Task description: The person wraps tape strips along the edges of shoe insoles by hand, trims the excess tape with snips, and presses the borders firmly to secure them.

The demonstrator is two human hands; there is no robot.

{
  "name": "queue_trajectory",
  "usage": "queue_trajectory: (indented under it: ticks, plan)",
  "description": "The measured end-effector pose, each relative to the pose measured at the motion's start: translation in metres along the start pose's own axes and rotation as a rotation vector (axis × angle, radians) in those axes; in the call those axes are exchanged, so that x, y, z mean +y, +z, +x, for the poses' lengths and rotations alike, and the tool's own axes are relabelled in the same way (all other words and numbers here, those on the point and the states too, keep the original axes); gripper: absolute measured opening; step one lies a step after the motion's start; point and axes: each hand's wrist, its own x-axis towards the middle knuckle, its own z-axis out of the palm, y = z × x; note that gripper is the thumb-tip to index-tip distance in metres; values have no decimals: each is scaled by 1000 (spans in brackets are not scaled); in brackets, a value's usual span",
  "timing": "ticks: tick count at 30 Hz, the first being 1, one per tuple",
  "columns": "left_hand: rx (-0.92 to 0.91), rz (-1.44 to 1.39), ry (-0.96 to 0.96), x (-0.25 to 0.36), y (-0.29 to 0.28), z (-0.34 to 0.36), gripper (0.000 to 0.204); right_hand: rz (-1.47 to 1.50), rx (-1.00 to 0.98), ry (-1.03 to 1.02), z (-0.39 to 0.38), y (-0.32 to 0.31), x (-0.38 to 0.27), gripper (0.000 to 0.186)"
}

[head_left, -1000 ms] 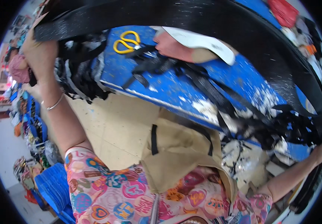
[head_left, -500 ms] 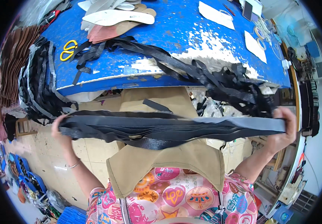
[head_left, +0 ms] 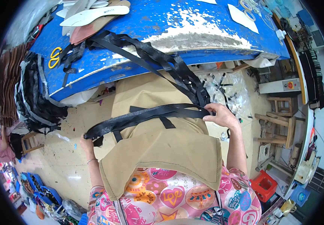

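Hands have drawn closer together since the last frame, and the bundle between them, previously stretched straight and wide, is now a narrower, slightly bowed band. Head view: black strips (head_left: 143,114) span the person's front, over the tan apron (head_left: 162,144), near edge of the blue table (head_left: 147,22) beyond. Left hand (head_left: 88,144) closed at the band's left end, fingers mostly hidden. Right hand (head_left: 222,115) pinched, thumb and fingers together on the right end. Tangled black strips (head_left: 169,65) run from the tabletop down over its edge to the right hand. Short loose ends hang below the band. On the table, far left: yellow-handled scissors (head_left: 54,58) beside the tangle, white insole (head_left: 94,16) on top of other insoles. Black and grey strips (head_left: 38,93) hang left of the table.
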Motion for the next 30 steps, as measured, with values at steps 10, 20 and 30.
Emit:
queue_trajectory:
  ticks: [10, 20, 30]
  plan:
    - [-793, -70, -123, 36, -29, -61, 85, 33, 556, -539, 137, -17, -139, 54]
    - [-692, -1198, 24, 277, -95, -4, 47, -8, 330, -643, 185, 59, -230, 19]
    - [-1047, -1743, -215, 344, -76, 79, 42, 470, -593, -669, 85, -4, -201, 13]
